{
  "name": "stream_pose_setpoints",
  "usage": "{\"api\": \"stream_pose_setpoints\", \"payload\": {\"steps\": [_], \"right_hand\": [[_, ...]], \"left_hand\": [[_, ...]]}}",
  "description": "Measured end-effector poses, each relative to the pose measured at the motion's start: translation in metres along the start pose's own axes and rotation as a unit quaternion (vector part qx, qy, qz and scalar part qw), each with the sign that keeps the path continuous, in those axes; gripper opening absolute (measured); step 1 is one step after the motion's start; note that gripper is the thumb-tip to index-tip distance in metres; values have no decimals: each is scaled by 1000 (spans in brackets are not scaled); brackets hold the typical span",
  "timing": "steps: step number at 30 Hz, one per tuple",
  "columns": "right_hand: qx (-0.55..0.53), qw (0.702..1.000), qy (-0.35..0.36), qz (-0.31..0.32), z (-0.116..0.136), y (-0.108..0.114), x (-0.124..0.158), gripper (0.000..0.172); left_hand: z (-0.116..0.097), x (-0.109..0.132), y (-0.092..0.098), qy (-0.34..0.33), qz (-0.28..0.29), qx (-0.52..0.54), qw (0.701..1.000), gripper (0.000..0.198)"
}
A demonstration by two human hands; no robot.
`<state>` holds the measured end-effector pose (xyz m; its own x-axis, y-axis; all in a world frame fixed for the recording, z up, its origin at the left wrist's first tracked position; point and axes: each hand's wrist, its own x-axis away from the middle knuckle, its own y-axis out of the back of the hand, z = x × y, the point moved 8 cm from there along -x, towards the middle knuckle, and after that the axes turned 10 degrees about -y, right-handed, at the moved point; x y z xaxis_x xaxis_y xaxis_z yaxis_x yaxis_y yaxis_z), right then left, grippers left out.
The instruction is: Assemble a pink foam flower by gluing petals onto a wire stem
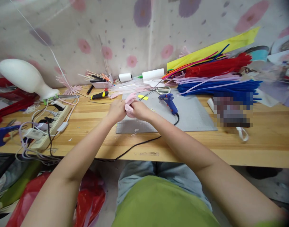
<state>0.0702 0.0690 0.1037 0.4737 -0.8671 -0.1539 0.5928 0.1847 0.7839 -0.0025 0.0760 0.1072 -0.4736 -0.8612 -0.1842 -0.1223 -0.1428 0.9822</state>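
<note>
Close together over the left part of a grey mat (191, 123), both hands are closed on one soft pink pipe-cleaner piece (129, 109). My left hand (117, 110) grips its left side, and my right hand (141, 110) pinches it from the right. The piece shows as thick fuzzy pink loops above and between the fingers; the rest is hidden by the hands. Thin dark wires (151, 90) stick out beyond my right hand. Just behind it lies a yellow paper slip (143, 97). To the right a blue glue gun (169, 102) rests on the mat.
Bundles of blue (220, 87) and red pipe cleaners (217, 66) are piled at the back right. A yellow-and-black cutter (99, 95) lies behind my left hand. On the left are a power strip (52, 126) with tangled cords and a white foam form (23, 75). A black cord (135, 145) crosses the front.
</note>
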Motion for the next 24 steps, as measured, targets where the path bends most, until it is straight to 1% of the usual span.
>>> {"api": "stream_pose_setpoints", "payload": {"steps": [3,6,9,11,13,15,17,20,24], "right_hand": [[-1,1000,-9,11,-3,-2,-2,24],[-23,999,-24,15,-12,-6,1,28],[-19,999,-34,1,-21,-7,5,29],[12,999,-33,7,-23,-9,7,27],[51,998,-30,17,-24,-11,9,26],[81,996,-20,18,-22,-11,11,27],[99,995,-2,11,-18,-11,13,29],[114,993,29,6,-14,-14,15,30],[128,990,60,20,-8,-19,17,28]], "left_hand": [[-1,0,1,-6,23,-5,1000,38],[-2,5,-4,-13,43,19,999,36],[6,10,-7,25,31,9,999,33],[12,12,-7,65,26,-30,997,31],[15,12,-6,94,36,-66,993,29],[13,10,-4,101,54,-83,990,30],[8,8,-4,95,85,-85,988,35],[4,8,-9,93,135,-68,984,43],[7,13,-17,105,149,-50,982,50]]}}
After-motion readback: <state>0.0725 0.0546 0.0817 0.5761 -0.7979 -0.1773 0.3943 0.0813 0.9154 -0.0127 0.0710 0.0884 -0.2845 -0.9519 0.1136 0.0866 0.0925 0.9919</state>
